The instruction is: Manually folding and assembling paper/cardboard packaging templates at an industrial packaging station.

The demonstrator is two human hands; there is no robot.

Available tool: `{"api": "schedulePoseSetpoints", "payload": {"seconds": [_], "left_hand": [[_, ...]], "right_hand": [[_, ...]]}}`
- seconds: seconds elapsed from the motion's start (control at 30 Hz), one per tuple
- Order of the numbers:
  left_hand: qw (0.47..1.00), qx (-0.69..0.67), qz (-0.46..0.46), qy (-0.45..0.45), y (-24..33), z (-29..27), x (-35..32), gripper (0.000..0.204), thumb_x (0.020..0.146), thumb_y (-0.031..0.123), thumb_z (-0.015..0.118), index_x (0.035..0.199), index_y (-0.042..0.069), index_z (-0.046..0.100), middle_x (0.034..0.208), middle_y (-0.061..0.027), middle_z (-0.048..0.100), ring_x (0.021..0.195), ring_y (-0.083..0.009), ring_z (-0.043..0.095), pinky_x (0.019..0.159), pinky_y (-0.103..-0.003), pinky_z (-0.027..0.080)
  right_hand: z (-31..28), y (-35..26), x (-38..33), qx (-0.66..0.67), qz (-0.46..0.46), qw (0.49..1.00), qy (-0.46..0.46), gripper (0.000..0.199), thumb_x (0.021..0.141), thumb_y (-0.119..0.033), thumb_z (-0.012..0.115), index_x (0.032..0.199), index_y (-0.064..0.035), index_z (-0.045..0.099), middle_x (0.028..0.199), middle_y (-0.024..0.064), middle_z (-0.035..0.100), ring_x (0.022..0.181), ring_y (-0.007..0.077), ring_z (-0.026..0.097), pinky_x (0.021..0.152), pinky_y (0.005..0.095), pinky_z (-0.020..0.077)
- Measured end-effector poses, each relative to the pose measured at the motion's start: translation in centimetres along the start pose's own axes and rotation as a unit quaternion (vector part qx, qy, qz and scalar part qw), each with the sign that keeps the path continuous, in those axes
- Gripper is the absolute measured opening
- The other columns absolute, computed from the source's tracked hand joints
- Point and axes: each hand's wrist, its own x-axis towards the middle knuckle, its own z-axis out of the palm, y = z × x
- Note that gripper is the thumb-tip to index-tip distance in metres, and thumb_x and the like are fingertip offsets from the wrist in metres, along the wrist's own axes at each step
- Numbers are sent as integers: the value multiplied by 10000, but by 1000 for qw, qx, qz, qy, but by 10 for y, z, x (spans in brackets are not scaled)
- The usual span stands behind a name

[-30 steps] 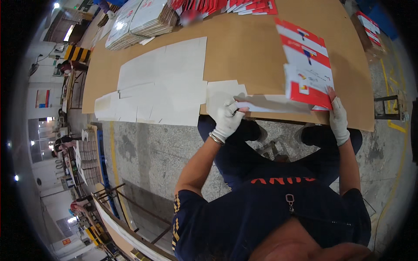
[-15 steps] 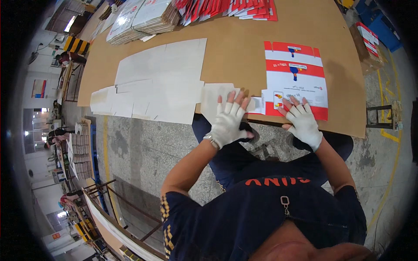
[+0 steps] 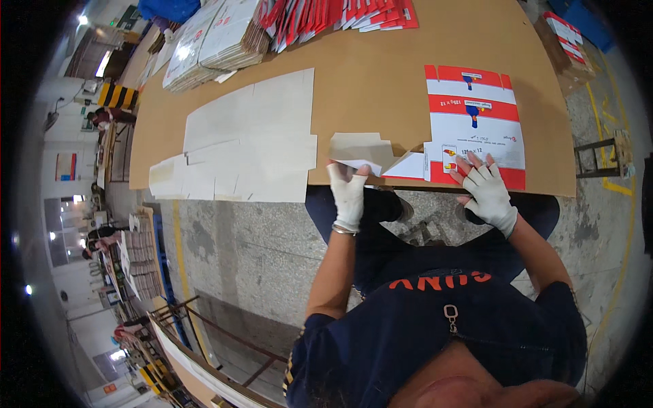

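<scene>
A flat red-and-white carton (image 3: 474, 127) lies on the brown table, printed side up. My right hand (image 3: 491, 195), in a white fingerless glove, rests on its near edge with fingers spread. A plain grey-white flap (image 3: 360, 145) extends left from the carton and is partly bent up at the table's edge. My left hand (image 3: 348, 198), gloved the same way, has that flap's near edge at its fingertips and thumb. Left of it lies an unfolded carton blank (image 3: 248, 136), plain side up.
Bundled flat cartons (image 3: 218, 41) and a fanned row of red-and-white cartons (image 3: 340, 17) lie along the table's far side. A brown box (image 3: 563, 54) stands beyond the right edge. Other people and stacked cardboard (image 3: 139, 262) are at the left.
My left hand has gone from lying spread over the flap to holding its near edge, which is now bent up. My right hand remains on the printed carton.
</scene>
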Motion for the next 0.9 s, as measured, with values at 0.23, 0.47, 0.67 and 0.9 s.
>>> {"api": "schedulePoseSetpoints", "payload": {"seconds": [0.23, 0.47, 0.67, 0.9], "left_hand": [[928, 370, 54, 12, -4, 40, 1, 365, 882, 40, 579, 1232, -14, 492, 1162, -182, 602, 1043, -343, 601, 910, -381, 460], [701, 561, 288, -332, -4, 38, 1, 695, 832, 227, 596, 1445, 56, 315, 1525, -203, 226, 1423, -360, 204, 1111, -574, 181], [677, 616, 248, -318, -2, 55, -2, 688, 823, 431, 616, 1441, 255, 370, 1532, -156, 224, 1422, -375, 172, 1041, -695, 153], [636, 659, 244, -318, -5, 59, 0, 666, 828, 421, 619, 1434, 291, 377, 1521, -140, 256, 1416, -368, 195, 1030, -700, 176]], "right_hand": [[-9, 9, 4, -48, -39, 998, -19, 562, 823, -221, 598, 1366, -178, 463, 1434, 54, 427, 1353, 267, 347, 1086, 579, 230], [-4, 14, 8, -105, -63, 992, 4, 511, 862, -135, 464, 1372, -130, 432, 1437, 73, 426, 1343, 265, 372, 1086, 568, 245], [7, 15, 4, -131, -85, 987, 44, 496, 868, -153, 456, 1364, -149, 444, 1441, 57, 426, 1345, 248, 367, 1081, 594, 240], [14, 16, 3, -121, -90, 988, 44, 491, 868, -188, 456, 1358, -166, 460, 1443, 56, 429, 1345, 238, 369, 1093, 611, 207]]}}
